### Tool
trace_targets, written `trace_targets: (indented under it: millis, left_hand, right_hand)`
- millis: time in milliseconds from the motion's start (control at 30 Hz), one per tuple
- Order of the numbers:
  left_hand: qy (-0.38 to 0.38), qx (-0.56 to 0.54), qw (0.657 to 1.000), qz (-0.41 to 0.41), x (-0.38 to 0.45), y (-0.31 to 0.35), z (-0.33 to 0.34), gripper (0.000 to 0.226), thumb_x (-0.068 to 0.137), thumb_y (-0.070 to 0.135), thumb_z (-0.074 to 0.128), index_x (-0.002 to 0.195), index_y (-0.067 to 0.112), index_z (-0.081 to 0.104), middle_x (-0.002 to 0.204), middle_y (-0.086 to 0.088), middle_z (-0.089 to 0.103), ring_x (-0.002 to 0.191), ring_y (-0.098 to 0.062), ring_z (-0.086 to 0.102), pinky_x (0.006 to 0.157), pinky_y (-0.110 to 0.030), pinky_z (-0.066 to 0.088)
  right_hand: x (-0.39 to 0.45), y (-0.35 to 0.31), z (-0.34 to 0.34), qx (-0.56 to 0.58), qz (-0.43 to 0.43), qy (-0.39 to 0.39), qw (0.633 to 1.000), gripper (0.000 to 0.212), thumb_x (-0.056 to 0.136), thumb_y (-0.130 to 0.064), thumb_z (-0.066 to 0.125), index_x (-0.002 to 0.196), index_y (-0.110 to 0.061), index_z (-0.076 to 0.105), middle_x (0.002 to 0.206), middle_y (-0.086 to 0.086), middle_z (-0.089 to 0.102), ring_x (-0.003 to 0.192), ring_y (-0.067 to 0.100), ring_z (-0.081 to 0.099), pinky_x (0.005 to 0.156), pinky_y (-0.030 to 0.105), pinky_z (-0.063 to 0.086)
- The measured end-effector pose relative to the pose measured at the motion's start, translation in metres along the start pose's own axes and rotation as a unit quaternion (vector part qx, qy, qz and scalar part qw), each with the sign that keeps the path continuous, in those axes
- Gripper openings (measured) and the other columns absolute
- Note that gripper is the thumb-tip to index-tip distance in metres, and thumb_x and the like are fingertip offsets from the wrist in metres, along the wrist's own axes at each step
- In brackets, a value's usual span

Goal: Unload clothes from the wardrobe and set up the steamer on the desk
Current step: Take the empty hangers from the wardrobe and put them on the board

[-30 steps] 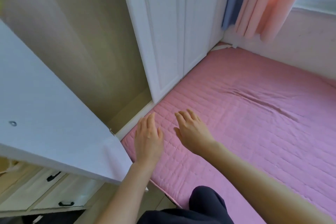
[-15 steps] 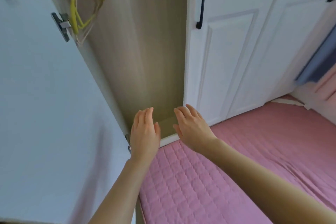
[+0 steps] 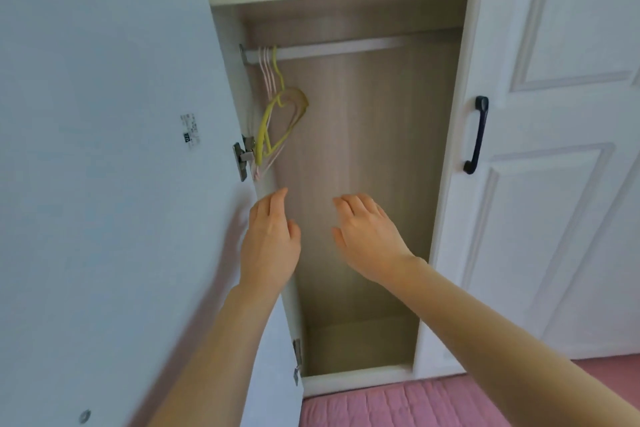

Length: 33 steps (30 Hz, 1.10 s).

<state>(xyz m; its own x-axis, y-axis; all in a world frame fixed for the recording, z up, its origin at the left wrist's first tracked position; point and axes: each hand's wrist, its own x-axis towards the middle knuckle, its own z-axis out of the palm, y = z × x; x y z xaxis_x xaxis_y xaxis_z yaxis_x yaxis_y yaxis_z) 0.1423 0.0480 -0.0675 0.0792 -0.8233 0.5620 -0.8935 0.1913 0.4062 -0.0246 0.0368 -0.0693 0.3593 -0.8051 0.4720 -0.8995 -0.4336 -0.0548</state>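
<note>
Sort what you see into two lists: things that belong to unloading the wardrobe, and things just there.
Job: wardrobe, rail, hangers, open door, left hand, right hand.
Just there: shut door, its handle, pink mat.

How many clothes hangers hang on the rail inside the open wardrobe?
4, as far as I can tell: one yellow hanger and three thin pink hangers, all bunched at the left end of the rail. More may overlap there.

One head-worn camera faces forward, close before the open wardrobe point(image 3: 363, 184).
</note>
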Motion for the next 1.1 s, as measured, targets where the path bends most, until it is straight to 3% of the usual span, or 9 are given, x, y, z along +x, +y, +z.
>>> trace_targets:
  millis: [167,367,567,700,767,900,1033,1100]
  left_hand:
    - [0.030,-0.021,0.999,0.005,0.047,0.018,-0.017,0.054,0.090,0.008,0.047,0.143,0.016,0.035,0.141,-0.005,0.043,0.130,-0.022,0.039,0.091,-0.031,0.042]
    - [0.065,-0.064,0.995,-0.026,0.124,0.035,-0.025,0.051,0.088,0.005,0.050,0.139,0.004,0.039,0.133,-0.013,0.048,0.128,-0.026,0.040,0.099,-0.034,0.037]
    - [0.040,-0.071,0.990,-0.119,0.192,0.038,-0.024,0.028,0.086,0.002,0.049,0.113,-0.006,0.051,0.115,-0.023,0.056,0.108,-0.038,0.053,0.082,-0.041,0.045]
    - [-0.017,-0.078,0.976,-0.201,0.219,0.026,-0.018,0.028,0.089,0.006,0.047,0.115,-0.005,0.051,0.117,-0.022,0.058,0.106,-0.039,0.058,0.071,-0.035,0.046]
    - [-0.049,-0.098,0.964,-0.243,0.230,0.017,-0.013,0.033,0.091,0.010,0.047,0.120,-0.005,0.050,0.120,-0.023,0.058,0.107,-0.040,0.058,0.079,-0.038,0.051]
    - [-0.089,-0.142,0.953,-0.254,0.241,0.011,-0.002,0.040,0.095,0.019,0.046,0.127,-0.005,0.050,0.126,-0.022,0.056,0.115,-0.039,0.053,0.084,-0.033,0.043]
    - [-0.075,-0.227,0.937,-0.256,0.245,0.016,0.005,0.050,0.098,0.034,0.044,0.132,-0.003,0.047,0.134,-0.023,0.052,0.123,-0.038,0.049,0.097,-0.035,0.041]
    - [-0.050,-0.275,0.920,-0.274,0.249,0.015,0.009,0.053,0.096,0.040,0.043,0.126,-0.003,0.053,0.128,-0.022,0.057,0.117,-0.040,0.054,0.097,-0.038,0.045]
  right_hand:
    - [0.056,-0.008,-0.009,0.000,0.001,-0.006,1.000,0.046,0.098,-0.027,0.040,0.138,-0.005,0.038,0.138,0.012,0.045,0.133,0.033,0.035,0.110,0.038,0.031]
    - [0.111,-0.007,-0.013,0.041,0.020,-0.043,0.998,0.050,0.097,-0.032,0.044,0.138,-0.006,0.036,0.139,0.012,0.044,0.132,0.031,0.033,0.107,0.038,0.033]
    - [0.153,0.005,-0.018,0.059,0.033,-0.068,0.995,0.050,0.097,-0.030,0.043,0.138,-0.004,0.036,0.139,0.015,0.043,0.131,0.033,0.034,0.106,0.041,0.035]
    - [0.172,0.014,-0.020,0.067,0.039,-0.077,0.994,0.051,0.098,-0.028,0.042,0.141,-0.003,0.033,0.141,0.016,0.041,0.132,0.034,0.033,0.107,0.041,0.034]
    - [0.178,0.018,-0.019,0.070,0.042,-0.078,0.994,0.051,0.098,-0.027,0.041,0.141,-0.003,0.032,0.140,0.017,0.041,0.131,0.034,0.034,0.106,0.041,0.035]
    - [0.188,0.026,-0.015,0.118,0.065,-0.076,0.988,0.047,0.098,-0.026,0.042,0.137,-0.001,0.037,0.135,0.019,0.046,0.124,0.035,0.041,0.100,0.043,0.041]
    - [0.201,0.031,-0.015,0.259,0.133,-0.041,0.956,0.042,0.098,-0.026,0.043,0.132,-0.001,0.045,0.130,0.019,0.053,0.116,0.034,0.051,0.094,0.036,0.045]
    - [0.208,0.031,-0.017,0.316,0.172,-0.033,0.932,0.040,0.099,-0.028,0.042,0.128,-0.002,0.050,0.122,0.018,0.057,0.111,0.035,0.055,0.088,0.033,0.045]
